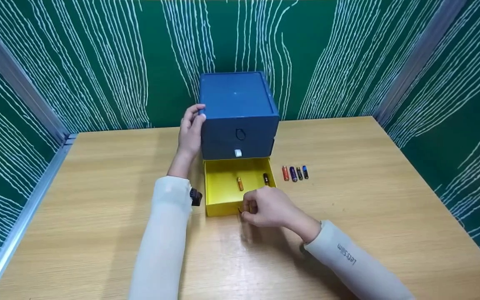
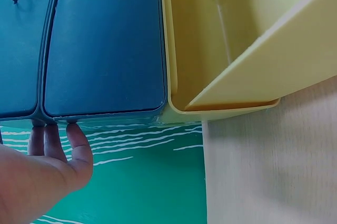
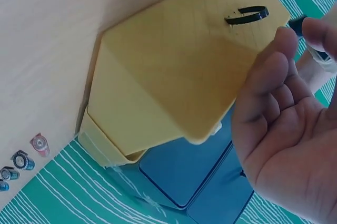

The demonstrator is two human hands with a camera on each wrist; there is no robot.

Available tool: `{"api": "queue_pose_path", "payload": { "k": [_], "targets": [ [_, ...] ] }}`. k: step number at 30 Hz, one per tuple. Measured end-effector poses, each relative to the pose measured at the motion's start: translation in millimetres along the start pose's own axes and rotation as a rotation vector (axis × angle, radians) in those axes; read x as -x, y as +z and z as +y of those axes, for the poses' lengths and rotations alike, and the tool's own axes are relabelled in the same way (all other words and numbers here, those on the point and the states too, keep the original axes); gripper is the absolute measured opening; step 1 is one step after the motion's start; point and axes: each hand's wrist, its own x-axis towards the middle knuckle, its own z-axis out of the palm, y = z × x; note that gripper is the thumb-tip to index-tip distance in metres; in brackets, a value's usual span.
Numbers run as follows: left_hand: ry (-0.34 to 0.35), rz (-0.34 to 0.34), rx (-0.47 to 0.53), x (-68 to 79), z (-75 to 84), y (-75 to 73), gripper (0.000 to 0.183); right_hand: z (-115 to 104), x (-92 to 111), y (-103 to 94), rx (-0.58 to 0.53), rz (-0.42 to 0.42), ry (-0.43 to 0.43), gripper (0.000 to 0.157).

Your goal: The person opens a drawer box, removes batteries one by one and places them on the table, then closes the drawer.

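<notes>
My left hand (image 1: 190, 133) rests against the left side of a blue drawer cabinet (image 1: 240, 96), fingertips touching its wall in the left wrist view. Below, a yellow drawer (image 1: 219, 209) is pulled out. An orange battery (image 1: 240, 183) and a dark battery (image 1: 266, 179) lie inside it. By the drawer's front is my right hand (image 1: 271, 208), its fingers loosely bent. The right wrist view shows a black loop handle (image 3: 250, 15) on the drawer front, a little apart from the fingertips, and nothing held in that hand.
Several batteries (image 1: 293, 173) lie in a row on the wooden table (image 1: 348, 200), right of the drawer. The two blue drawers above are closed, one with a black loop (image 1: 240, 133), one with a white tab (image 1: 238, 153). Green walls (image 1: 173, 50) stand behind and beside the table.
</notes>
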Motion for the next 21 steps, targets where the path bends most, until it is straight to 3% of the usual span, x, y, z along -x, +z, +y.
{"api": "queue_pose_path", "payload": {
  "k": [11,21],
  "targets": [
    [0.001,-0.01,0.034,0.9,0.5,-1.0,0.028,19,-14,-6.9,-0.099,0.037,0.09,0.013],
    [0.012,-0.007,0.01,10.5,20.8,2.2,0.033,40,-31,-2.1,-0.123,0.041,0.179,0.027]
  ]
}}
